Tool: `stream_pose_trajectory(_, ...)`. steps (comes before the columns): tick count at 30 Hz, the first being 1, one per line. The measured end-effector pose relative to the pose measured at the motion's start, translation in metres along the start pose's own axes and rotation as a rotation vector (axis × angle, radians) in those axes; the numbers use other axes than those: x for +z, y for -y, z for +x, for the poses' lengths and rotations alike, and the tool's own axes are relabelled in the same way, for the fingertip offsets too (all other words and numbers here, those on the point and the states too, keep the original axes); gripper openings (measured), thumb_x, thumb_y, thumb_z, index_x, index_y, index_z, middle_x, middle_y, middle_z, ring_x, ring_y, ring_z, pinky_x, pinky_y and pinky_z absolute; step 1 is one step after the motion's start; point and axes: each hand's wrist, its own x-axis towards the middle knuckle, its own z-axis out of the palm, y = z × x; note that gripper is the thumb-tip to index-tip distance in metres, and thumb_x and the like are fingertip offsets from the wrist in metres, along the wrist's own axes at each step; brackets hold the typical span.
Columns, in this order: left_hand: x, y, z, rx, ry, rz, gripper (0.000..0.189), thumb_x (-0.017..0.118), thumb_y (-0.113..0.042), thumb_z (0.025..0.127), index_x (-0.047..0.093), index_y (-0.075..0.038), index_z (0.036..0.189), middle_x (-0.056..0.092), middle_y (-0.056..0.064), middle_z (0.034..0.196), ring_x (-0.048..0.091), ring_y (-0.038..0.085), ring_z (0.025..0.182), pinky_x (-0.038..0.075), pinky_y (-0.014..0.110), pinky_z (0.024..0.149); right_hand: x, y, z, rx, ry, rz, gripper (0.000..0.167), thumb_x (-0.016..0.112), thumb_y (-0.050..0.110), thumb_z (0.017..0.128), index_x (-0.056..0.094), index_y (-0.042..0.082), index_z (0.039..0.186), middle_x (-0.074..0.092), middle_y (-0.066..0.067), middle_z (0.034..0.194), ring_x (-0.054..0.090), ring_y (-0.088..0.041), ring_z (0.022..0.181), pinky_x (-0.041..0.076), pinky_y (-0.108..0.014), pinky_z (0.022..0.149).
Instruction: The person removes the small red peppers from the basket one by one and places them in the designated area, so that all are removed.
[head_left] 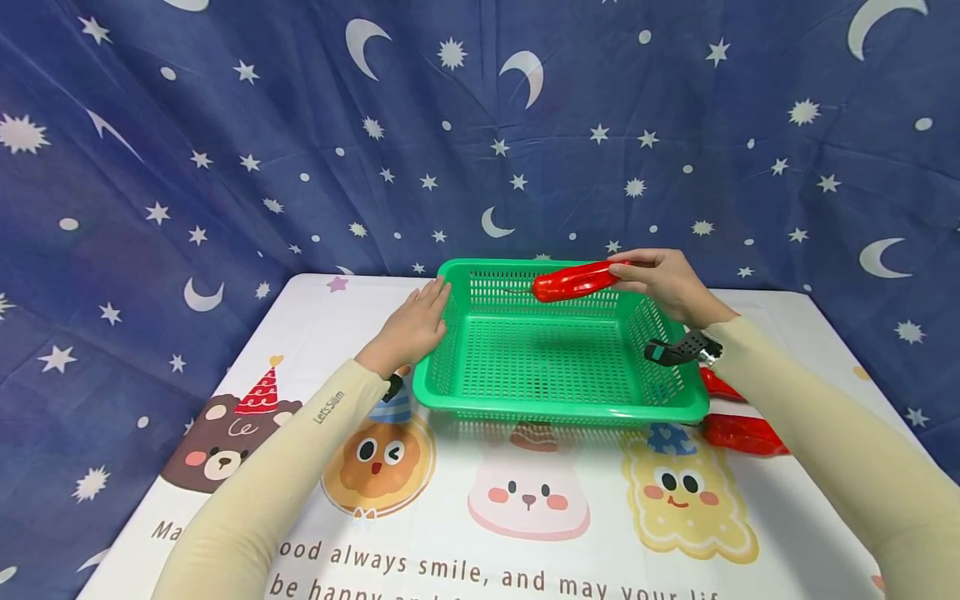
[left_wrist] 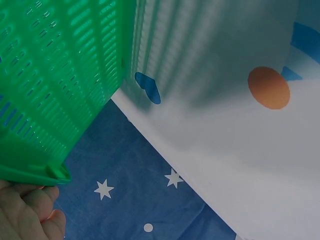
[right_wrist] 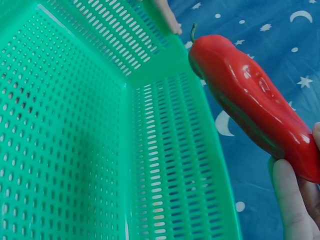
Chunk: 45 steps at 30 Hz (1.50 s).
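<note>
My right hand [head_left: 660,279] pinches a long, glossy red pepper [head_left: 573,282] by one end, above the back of a green plastic basket [head_left: 562,412]. In the right wrist view the pepper [right_wrist: 250,95] slants past the basket's rim, its thin green stem at the far end from my fingers [right_wrist: 287,190]. My left hand [head_left: 415,327] rests on the basket's left rim near the back corner, fingers fairly straight. The left wrist view shows that hand [left_wrist: 32,212] at the rim of the slotted basket wall [left_wrist: 60,85]. The basket's slotted floor is bare.
To the right of the basket, two more red peppers lie on the table, one nearer the front [head_left: 744,434] and one behind it [head_left: 718,385], both partly hidden by my right arm. A blue star-patterned curtain [head_left: 420,108] hangs behind the printed white tablecloth [head_left: 420,533].
</note>
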Motion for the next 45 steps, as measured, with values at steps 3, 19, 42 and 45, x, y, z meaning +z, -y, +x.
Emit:
stream_pose_trajectory(3,0.0,0.0,0.0,-0.002,0.004,-0.001,0.059,0.028,-0.021,0.097,0.013,0.001,0.15,0.008,0.017,0.158,0.01,0.03,0.147,0.011,0.044,0.121,-0.007,0.001,-0.01,-0.015,-0.007,0.015,0.043,0.071,0.017,0.082,0.062,-0.002,0.12,0.064,0.003,0.104,0.069,-0.008,0.086,0.057,-0.021,0.077)
stream_pose_trajectory(19,-0.006,0.006,-0.003,-0.008,0.01,-0.013,0.058,0.027,-0.02,0.097,0.012,0.001,0.15,0.007,0.018,0.158,0.009,0.032,0.147,0.009,0.044,0.121,-0.043,-0.003,-0.062,0.033,-0.092,-0.067,0.016,0.07,0.027,0.083,0.071,0.028,0.099,0.067,0.017,0.094,0.069,-0.004,0.082,0.056,-0.016,0.073)
stream_pose_trajectory(42,-0.002,0.007,-0.004,-0.003,0.004,-0.023,0.059,0.029,-0.018,0.097,0.012,0.002,0.15,0.007,0.018,0.158,0.01,0.032,0.147,0.009,0.045,0.121,-0.114,-0.047,-0.139,-0.019,-0.098,0.094,0.029,0.054,0.001,0.092,0.072,0.023,0.097,0.07,0.014,0.093,0.067,-0.001,0.081,0.055,-0.014,0.067)
stream_pose_trajectory(45,-0.001,0.006,-0.004,-0.004,0.004,-0.023,0.058,0.029,-0.018,0.097,0.013,0.002,0.15,0.008,0.018,0.158,0.01,0.032,0.147,0.009,0.045,0.121,-0.123,-0.056,-0.147,-0.024,-0.106,0.092,0.031,0.053,-0.001,0.092,0.071,0.023,0.098,0.069,0.014,0.094,0.067,-0.001,0.082,0.055,-0.014,0.067)
